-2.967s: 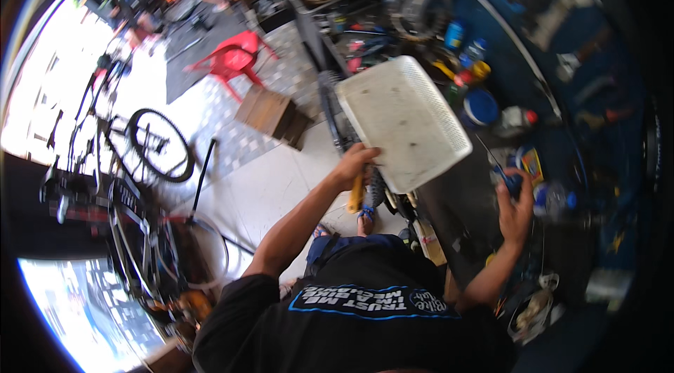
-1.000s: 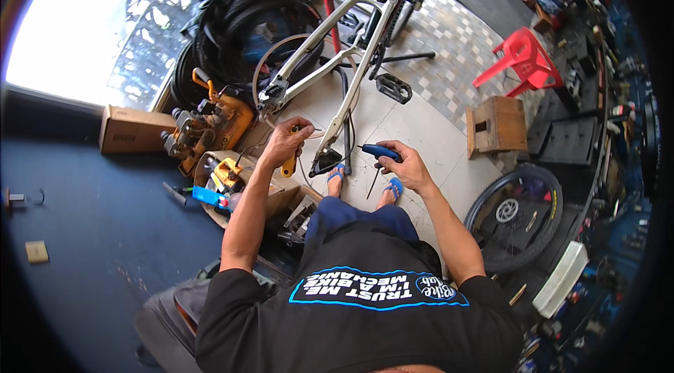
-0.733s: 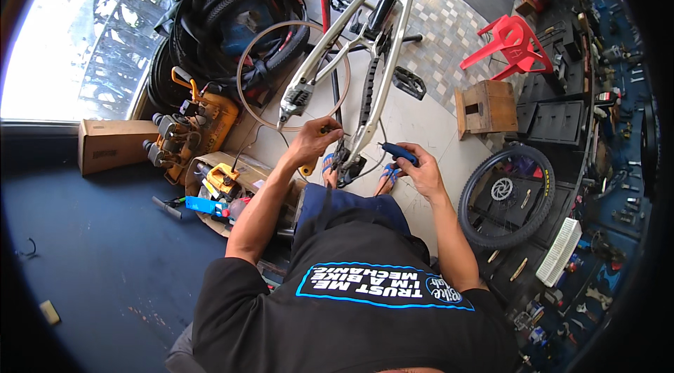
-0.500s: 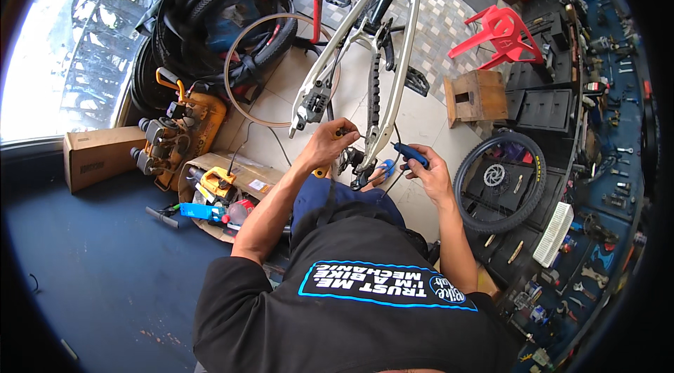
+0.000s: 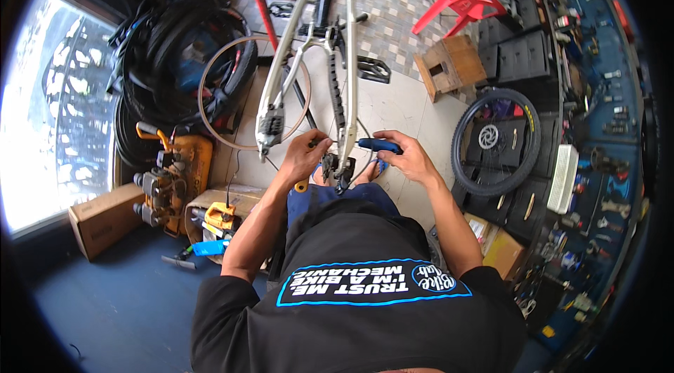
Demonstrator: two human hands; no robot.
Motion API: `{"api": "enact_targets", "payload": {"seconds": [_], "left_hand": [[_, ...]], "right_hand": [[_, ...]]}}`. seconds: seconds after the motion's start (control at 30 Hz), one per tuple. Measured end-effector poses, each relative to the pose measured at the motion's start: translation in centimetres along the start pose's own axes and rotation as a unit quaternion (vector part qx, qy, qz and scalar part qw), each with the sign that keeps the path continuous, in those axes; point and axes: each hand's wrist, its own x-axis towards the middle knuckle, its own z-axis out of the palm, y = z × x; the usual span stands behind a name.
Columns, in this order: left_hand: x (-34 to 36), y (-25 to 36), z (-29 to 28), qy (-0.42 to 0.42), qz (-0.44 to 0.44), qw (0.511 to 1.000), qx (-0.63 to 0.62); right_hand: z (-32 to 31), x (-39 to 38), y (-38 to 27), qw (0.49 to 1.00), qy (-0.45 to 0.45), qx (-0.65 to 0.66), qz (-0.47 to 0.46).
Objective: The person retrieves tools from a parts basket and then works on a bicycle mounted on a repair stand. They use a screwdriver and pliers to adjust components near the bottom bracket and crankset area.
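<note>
A white bicycle frame hangs in front of me, its rear end pointing toward me, with a black derailleur at the lower tip. My left hand is closed beside the frame's rear end; a yellow tool handle shows below it, and the small piece at its fingertips is too small to make out. On the other side of the frame, my right hand grips a blue-handled tool, whose tip lies at or very near the frame. My feet in blue sandals show behind the derailleur.
A red stand, tire pile and yellow compressor stand left, near cardboard boxes. Rightward are a red chair, wooden stool, wheel, white tray and a tool wall.
The white tray my left hand held three seconds ago now lies to the right. My view has turned to the frame, and my right hand has brought the blue tool in to the frame's rear end.
</note>
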Motion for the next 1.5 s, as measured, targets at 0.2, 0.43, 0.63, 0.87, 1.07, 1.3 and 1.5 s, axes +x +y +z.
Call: {"api": "enact_targets", "payload": {"seconds": [0.2,0.43,0.63,0.87,1.07,1.3,1.5], "left_hand": [[0.1,2.7,-0.6,-0.044,-0.161,0.985,-0.05],[-0.2,2.5,-0.6,-0.04,-0.171,0.984,-0.034],[-0.3,2.0,-0.3,-0.017,-0.143,0.989,-0.025],[-0.4,1.9,-0.4,-0.015,-0.125,0.992,-0.007],[-0.3,2.2,-0.5,-0.019,-0.137,0.99,-0.006],[0.0,2.2,-0.7,-0.027,-0.152,0.988,-0.005],[0.1,1.8,-0.8,-0.033,-0.151,0.987,-0.033]], "right_hand": [[0.5,-0.2,0.5,1.0,0.003,-0.009,0.008],[2.1,0.7,4.3,0.997,-0.01,0.078,-0.024],[1.9,1.0,5.2,0.995,-0.026,0.088,-0.029],[1.0,1.8,4.2,0.996,-0.015,0.061,-0.057],[0.9,2.7,4.6,0.951,-0.111,0.275,0.09],[0.4,2.5,3.7,0.987,-0.108,0.114,0.044],[1.8,2.1,4.7,0.984,-0.03,0.171,-0.029]]}}
